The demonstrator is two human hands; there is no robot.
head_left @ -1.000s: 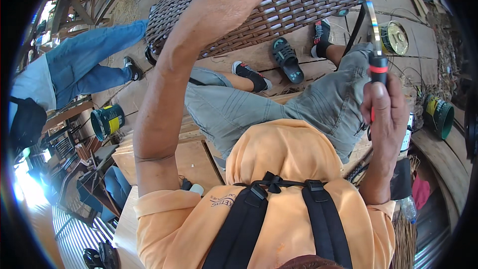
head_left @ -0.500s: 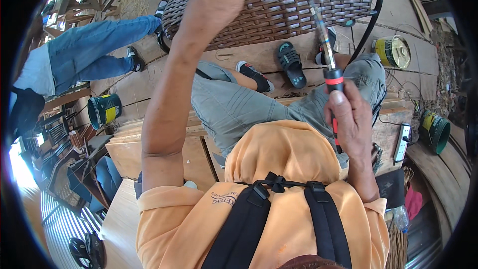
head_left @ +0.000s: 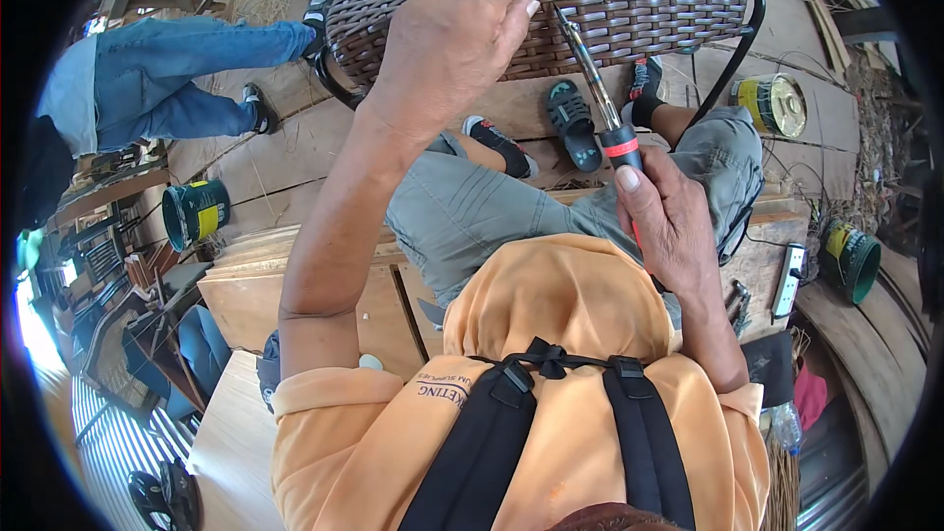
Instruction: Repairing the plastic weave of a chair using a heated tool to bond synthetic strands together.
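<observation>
A brown woven rattan-style seat (head_left: 639, 0) with a black metal frame stands before my knees. My left hand (head_left: 457, 34) is at its near edge, fingers stretched over the weave and thumb apart from them. The palm side is hidden, and whether it presses on the strands I cannot tell. In my right hand (head_left: 674, 216), closed round the handle, is a soldering iron (head_left: 595, 74) with a black and red grip and a metal shaft. Its tip points up and left at the weave, close to my left thumb.
A slipper (head_left: 573, 126) lies on the plank floor between my feet. Paint cans (head_left: 772, 105) and dark green buckets (head_left: 197, 213) stand to both sides. A white power strip (head_left: 789, 280) is at my right. Another person's legs (head_left: 187, 79) are at the left.
The soldering iron has swung left and its tip has come near the weave. My left hand has moved slightly right and down, and its fingers have straightened.
</observation>
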